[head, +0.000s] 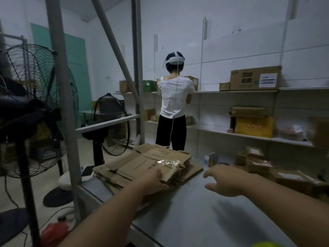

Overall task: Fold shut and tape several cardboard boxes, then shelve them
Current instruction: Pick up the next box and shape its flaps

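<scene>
In the head view, the only one I have, the stack of flattened boxes lies on the far left corner of the grey metal worktop. The sheets are not in line, they lie fanned one on another, and on the top sheet I see a shiny patch of clear tape. The left hand is at the near right corner of this stack: the thumb lies on top and the fingers go round the edge of the sheets, so it grips the cardboard there. How many sheets are in the grip I cannot tell. The right hand is to the right of the stack, apart from it, above the bare worktop. Its fingers are relaxed and spread, pointing left toward the cardboard, and it holds nothing. Beyond the right hand, low at the right, several small closed boxes stand close together, blurred. Past the worktop another person in a white shirt stands with the back to me, facing the wall shelves. On the upper shelf stands a large brown box with a white label, and on the shelf below a yellow box. At the left, on the floor, two standing fans are beside a metal frame
</scene>
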